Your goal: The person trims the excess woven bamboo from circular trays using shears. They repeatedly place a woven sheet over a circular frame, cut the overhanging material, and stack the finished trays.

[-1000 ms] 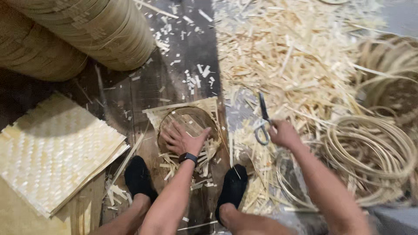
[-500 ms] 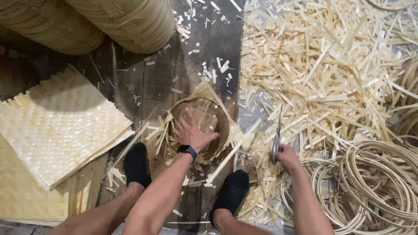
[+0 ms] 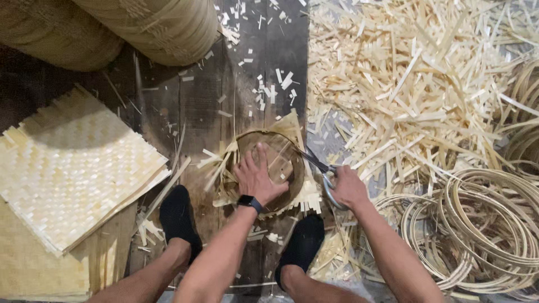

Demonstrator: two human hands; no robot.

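A stack of pale woven mats point(image 3: 73, 168) lies at the left. The left hand point(image 3: 257, 178) presses flat, fingers spread, on a round woven basket point(image 3: 278, 168) with ragged strip ends, on the floorboards between the feet. The right hand point(image 3: 347, 188) grips scissors point(image 3: 321, 171) at its rim.

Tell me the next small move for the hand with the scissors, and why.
Probably close the scissors on the strips jutting past the round mould. The right hand has the blades at the rim, the left hand presses the woven piece flat, and ragged ends ring the edge.
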